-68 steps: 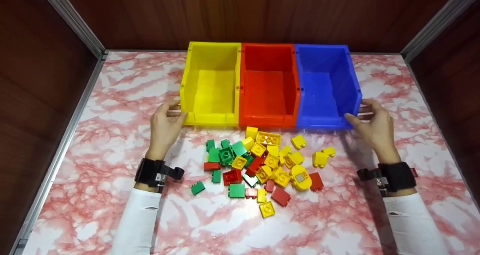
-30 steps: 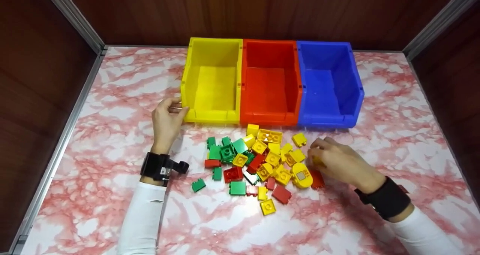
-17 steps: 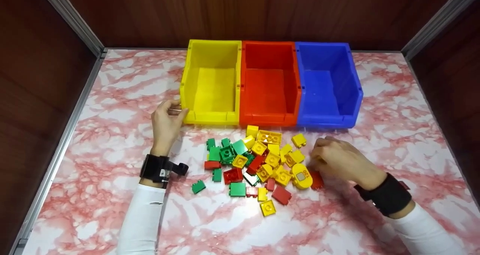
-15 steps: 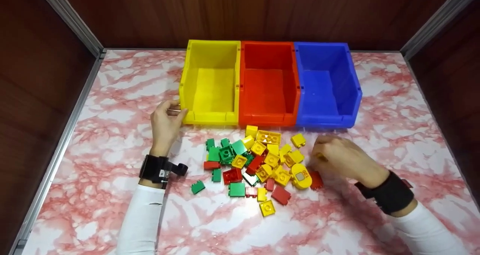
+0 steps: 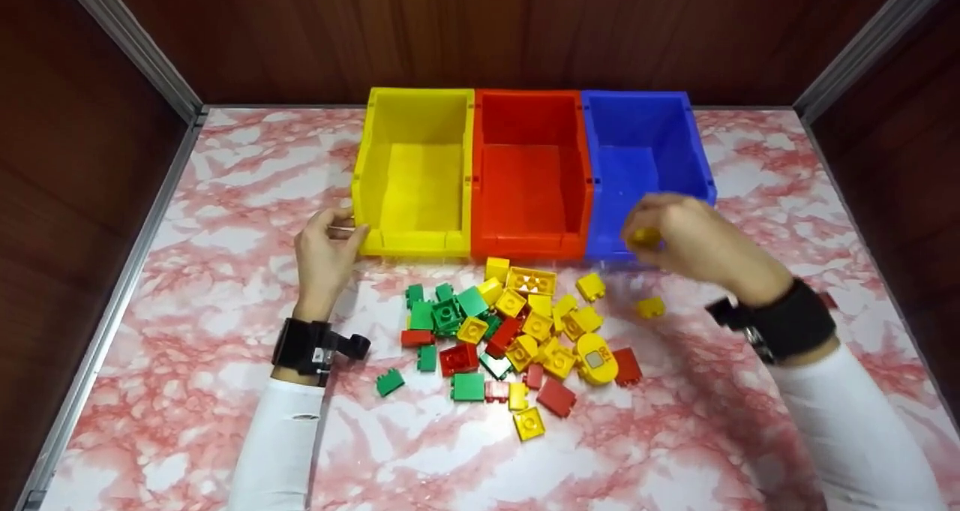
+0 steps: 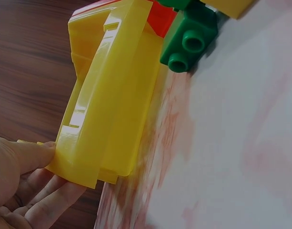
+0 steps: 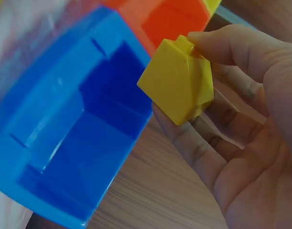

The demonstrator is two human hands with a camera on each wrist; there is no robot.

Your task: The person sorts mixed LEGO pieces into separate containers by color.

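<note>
My left hand (image 5: pixel 325 260) grips the front left corner of the yellow bin (image 5: pixel 424 244), thumb on its front edge and fingers at its outer side, as the left wrist view also shows. My right hand (image 5: pixel 701 244) pinches a yellow toy building block (image 7: pixel 172 81) between thumb and fingers. It hovers at the front of the blue bin (image 5: pixel 619 158), covering part of its front edge. The block has a slanted face and a stud on top. Between the yellow and blue bins stands the red bin (image 5: pixel 525 244). All three bins hold nothing visible.
A loose pile of yellow, green and red blocks lies in front of the bins, with a rounded yellow block (image 5: pixel 598 359) marked 120 and a red block (image 5: pixel 628 366) at its right. One yellow block (image 5: pixel 650 307) lies apart. Wooden walls surround the marbled table (image 5: pixel 225 286).
My right hand has left the blue bin's corner, picked up a yellow block from the right of the pile, and risen with it to the blue bin's front. My left hand keeps its hold.
</note>
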